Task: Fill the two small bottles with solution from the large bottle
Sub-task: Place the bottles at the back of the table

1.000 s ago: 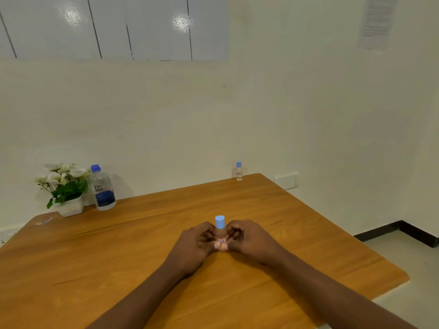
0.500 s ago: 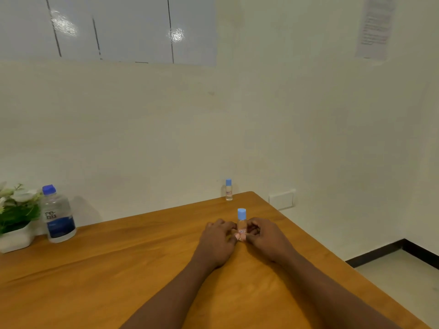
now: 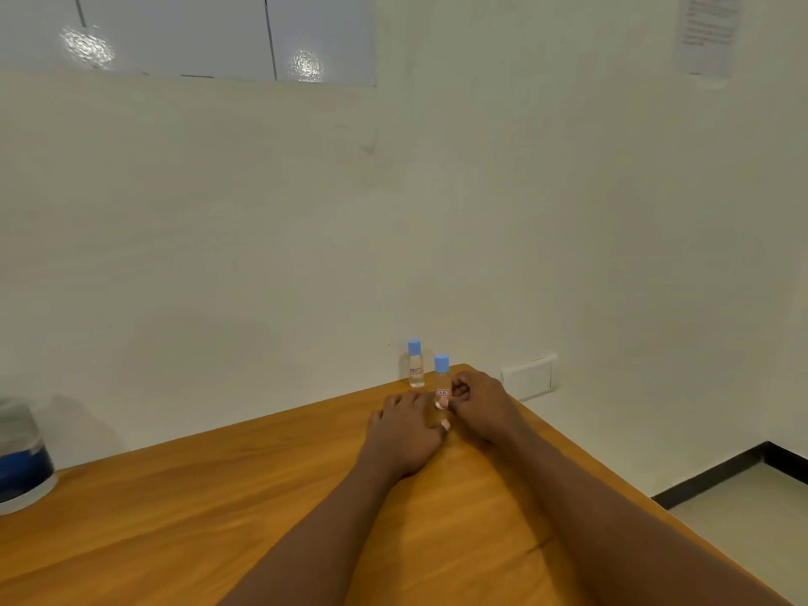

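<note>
Two small clear bottles with light blue caps stand upright near the table's far right corner. The nearer small bottle (image 3: 442, 380) is pinched between my left hand (image 3: 404, 430) and my right hand (image 3: 478, 406), fingers on its lower part. Just behind and to its left, the other small bottle (image 3: 415, 365) stands free beside the wall. The large bottle (image 3: 19, 457), clear with a blue label, is cut off by the left edge, far from both hands. Its cap is out of view.
The wooden table (image 3: 218, 518) runs up to a cream wall. Its right edge drops to the floor (image 3: 743, 509). A white wall socket plate (image 3: 529, 378) sits just right of the table corner.
Both hands have slid the held small bottle away from me toward the far right corner, close to the other small bottle. The view has turned right, so the flowers are out of frame.
</note>
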